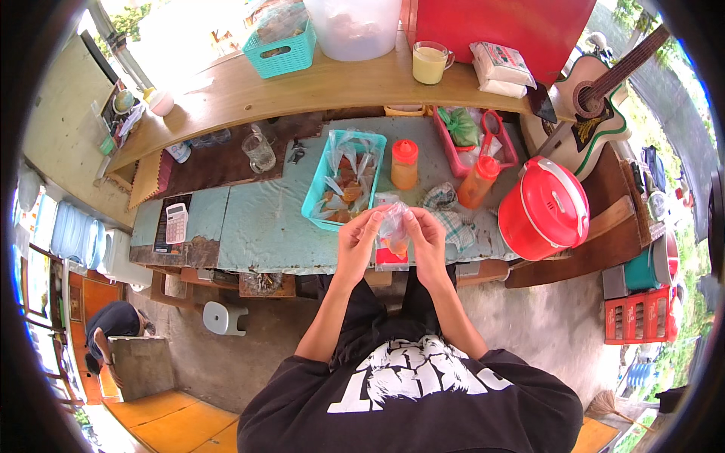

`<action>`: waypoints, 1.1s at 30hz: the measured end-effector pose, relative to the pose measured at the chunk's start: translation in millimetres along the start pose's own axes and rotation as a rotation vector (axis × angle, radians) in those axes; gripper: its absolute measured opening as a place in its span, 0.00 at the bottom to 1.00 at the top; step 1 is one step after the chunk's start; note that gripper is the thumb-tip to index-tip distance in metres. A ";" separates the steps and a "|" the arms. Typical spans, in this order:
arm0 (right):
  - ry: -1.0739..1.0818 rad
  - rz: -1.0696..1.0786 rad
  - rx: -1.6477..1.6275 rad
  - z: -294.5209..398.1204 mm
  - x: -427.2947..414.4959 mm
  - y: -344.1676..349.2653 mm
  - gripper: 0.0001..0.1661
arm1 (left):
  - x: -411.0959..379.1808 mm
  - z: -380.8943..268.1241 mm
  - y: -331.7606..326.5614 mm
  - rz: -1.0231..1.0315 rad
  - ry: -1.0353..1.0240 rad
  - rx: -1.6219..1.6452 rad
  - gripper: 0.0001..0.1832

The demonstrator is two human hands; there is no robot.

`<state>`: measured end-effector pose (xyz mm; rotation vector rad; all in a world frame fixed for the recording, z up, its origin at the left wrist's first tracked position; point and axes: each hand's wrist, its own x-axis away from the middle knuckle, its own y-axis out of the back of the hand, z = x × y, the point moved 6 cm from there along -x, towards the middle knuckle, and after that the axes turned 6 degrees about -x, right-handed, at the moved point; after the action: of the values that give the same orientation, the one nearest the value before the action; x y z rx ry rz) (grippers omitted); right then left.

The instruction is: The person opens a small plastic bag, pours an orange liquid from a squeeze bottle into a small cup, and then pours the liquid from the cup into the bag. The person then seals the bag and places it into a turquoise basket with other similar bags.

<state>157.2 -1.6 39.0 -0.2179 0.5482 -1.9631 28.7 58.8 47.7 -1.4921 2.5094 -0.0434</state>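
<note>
Between them, my left hand (360, 240) and my right hand (426, 238) pinch the upper part of a small clear plastic bag (392, 229). Orange sauce sits in its bottom corner. Behind and below it, a flat plastic packet with a red band (392, 261) lies at the table's front edge. Just left of my hands stands a turquoise basket (315, 195) with several tied bags of orange-brown sauce (345, 189). Beyond my hands are an orange squeeze bottle (404, 165) and a second squeeze bottle (477, 184), both with red-orange caps.
A checked cloth (453, 221) and a red lidded container (541, 209) stand to the right, with a pink basket (447, 153) behind. Left are a calculator (176, 223) and a glass mug (259, 153). A wooden shelf (226, 107) crosses the far side. A person (113, 328) bends at far left.
</note>
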 end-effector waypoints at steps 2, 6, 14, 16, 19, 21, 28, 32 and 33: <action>-0.041 0.000 -0.045 -3.0 -0.9 2.8 0.13 | -2.2 -1.5 -4.4 0.047 -0.032 -0.050 0.18; -0.037 0.002 0.012 -8.1 -4.5 5.2 0.14 | -3.5 -14.0 -14.3 0.134 -0.115 -0.221 0.18; -0.166 0.222 0.000 -20.1 0.8 0.6 0.16 | -14.3 -11.1 -10.3 0.188 -0.309 -0.493 0.15; -0.174 0.297 0.023 -16.9 2.7 -4.6 0.17 | -15.9 -6.0 -6.3 0.141 -0.212 -0.426 0.15; -0.206 0.423 0.088 -11.8 4.3 -7.1 0.19 | -16.0 -5.8 -12.1 0.172 -0.053 -0.227 0.16; -0.194 0.396 0.071 -14.7 0.0 -3.7 0.21 | -16.4 -9.3 -18.6 0.247 -0.014 -0.123 0.17; -0.211 0.485 0.020 5.3 -10.3 -4.2 0.24 | -33.1 -27.8 -13.6 0.403 -0.208 -0.374 0.17; -0.159 0.461 0.044 5.0 -23.0 -3.6 0.24 | -30.5 -38.4 -21.4 0.511 -0.097 -0.072 0.17; -0.143 0.469 0.046 5.9 -25.1 -4.8 0.24 | -30.8 -40.3 -20.6 0.527 -0.092 -0.038 0.17</action>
<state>166.7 20.8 48.7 -0.1804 0.4154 -1.4905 52.4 72.1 95.1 -0.7800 2.7483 0.1553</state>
